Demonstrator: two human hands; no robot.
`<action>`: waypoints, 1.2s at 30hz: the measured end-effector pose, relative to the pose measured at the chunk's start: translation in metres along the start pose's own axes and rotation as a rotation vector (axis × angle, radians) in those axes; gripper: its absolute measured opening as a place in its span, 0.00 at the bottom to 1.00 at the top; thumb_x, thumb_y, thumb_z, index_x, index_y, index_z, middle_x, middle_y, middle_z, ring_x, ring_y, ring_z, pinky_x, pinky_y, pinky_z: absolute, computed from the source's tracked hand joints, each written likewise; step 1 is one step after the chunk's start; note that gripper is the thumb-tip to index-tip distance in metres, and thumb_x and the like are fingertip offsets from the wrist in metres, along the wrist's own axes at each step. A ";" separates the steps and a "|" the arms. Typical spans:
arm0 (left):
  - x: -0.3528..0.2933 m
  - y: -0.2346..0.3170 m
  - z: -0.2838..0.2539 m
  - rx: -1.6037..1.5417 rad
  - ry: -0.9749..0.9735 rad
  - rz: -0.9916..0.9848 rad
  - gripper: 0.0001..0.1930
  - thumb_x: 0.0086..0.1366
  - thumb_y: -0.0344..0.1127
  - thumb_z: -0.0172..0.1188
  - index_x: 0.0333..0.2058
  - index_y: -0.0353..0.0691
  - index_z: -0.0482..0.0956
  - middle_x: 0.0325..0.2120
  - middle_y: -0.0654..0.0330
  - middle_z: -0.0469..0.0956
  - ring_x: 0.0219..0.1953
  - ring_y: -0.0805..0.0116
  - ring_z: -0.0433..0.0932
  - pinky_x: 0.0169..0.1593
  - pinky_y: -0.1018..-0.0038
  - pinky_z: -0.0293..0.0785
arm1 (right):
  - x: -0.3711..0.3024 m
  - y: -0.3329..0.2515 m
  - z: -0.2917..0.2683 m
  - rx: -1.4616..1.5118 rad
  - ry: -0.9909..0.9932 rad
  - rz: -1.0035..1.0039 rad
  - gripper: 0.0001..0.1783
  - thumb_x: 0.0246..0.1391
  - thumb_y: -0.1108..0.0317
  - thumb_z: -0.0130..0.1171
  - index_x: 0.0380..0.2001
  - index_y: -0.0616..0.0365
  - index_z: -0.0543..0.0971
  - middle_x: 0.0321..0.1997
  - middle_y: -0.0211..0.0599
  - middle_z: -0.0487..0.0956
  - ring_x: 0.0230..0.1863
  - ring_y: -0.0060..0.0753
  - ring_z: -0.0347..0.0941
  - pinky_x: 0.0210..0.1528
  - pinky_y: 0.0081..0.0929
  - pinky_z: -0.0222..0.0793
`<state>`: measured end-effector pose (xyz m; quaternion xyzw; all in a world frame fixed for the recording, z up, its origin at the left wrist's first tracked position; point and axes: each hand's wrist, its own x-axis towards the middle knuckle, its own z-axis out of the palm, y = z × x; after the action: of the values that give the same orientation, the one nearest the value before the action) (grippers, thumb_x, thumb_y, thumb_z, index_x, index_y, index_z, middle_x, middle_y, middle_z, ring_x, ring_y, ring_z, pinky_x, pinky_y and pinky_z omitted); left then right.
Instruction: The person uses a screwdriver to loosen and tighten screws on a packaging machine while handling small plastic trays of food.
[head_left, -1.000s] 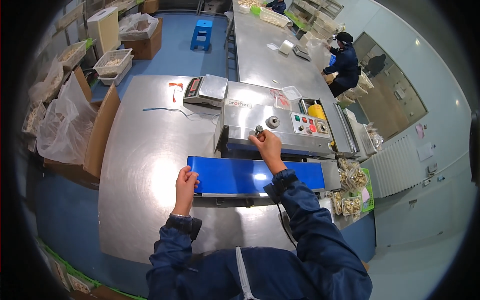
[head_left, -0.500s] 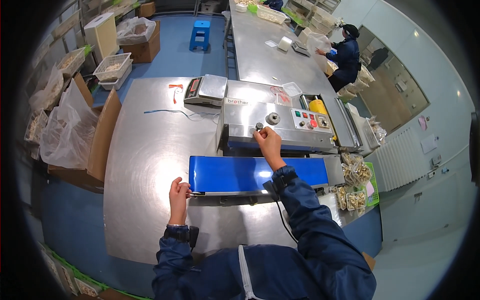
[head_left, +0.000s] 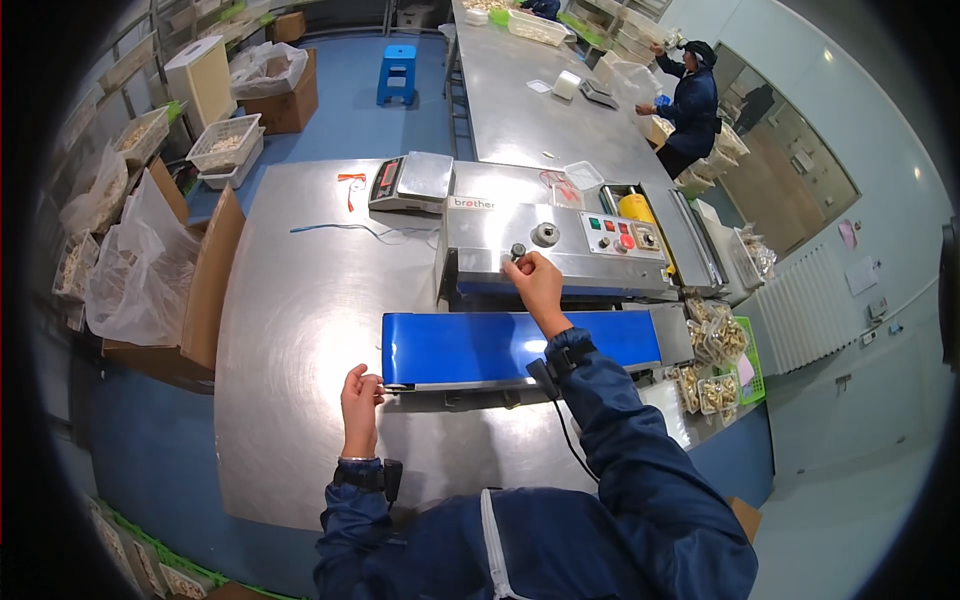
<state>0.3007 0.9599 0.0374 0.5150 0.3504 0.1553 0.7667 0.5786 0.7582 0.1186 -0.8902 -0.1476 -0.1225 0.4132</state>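
Note:
A sealing machine with a steel housing stands on the steel table, a blue conveyor belt running along its near side. On the housing's front edge is a small dark knob; the fingers of my right hand are closed on it. My left hand is at the belt's near left corner, its fingers bent in against the end. Whatever they pinch there is too small to make out. Coloured buttons and a dial sit on the control panel to the right.
Behind the machine is a weighing scale, with red ties lying left of it. Packed trays of pale food stand by a green basket at right. An open carton is at left. A co-worker stands at the far table.
My hands keep almost the same places on the machine. The view has shifted slightly. The far co-worker has raised one hand.

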 end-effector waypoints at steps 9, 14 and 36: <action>-0.005 -0.004 -0.005 -0.012 -0.002 -0.014 0.21 0.62 0.33 0.54 0.53 0.33 0.66 0.33 0.61 0.74 0.31 0.76 0.71 0.34 0.80 0.68 | 0.000 0.007 0.000 -0.003 0.013 0.017 0.11 0.49 0.62 0.62 0.27 0.60 0.80 0.21 0.37 0.78 0.24 0.35 0.74 0.30 0.29 0.69; -0.008 -0.007 -0.007 -0.012 0.000 -0.016 0.19 0.63 0.33 0.53 0.52 0.32 0.68 0.32 0.62 0.75 0.31 0.77 0.71 0.35 0.80 0.69 | -0.004 0.006 0.003 0.040 0.028 0.007 0.11 0.48 0.62 0.63 0.25 0.60 0.80 0.21 0.37 0.78 0.23 0.34 0.74 0.29 0.30 0.69; -0.022 -0.026 -0.027 0.017 0.059 -0.052 0.17 0.63 0.33 0.53 0.49 0.32 0.71 0.31 0.62 0.76 0.30 0.77 0.72 0.34 0.81 0.70 | -0.006 0.009 0.023 0.125 0.064 -0.035 0.12 0.47 0.59 0.65 0.27 0.57 0.80 0.22 0.38 0.76 0.24 0.37 0.73 0.31 0.30 0.69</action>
<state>0.2631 0.9546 0.0160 0.5073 0.3872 0.1474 0.7556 0.5787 0.7690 0.0961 -0.8555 -0.1575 -0.1486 0.4704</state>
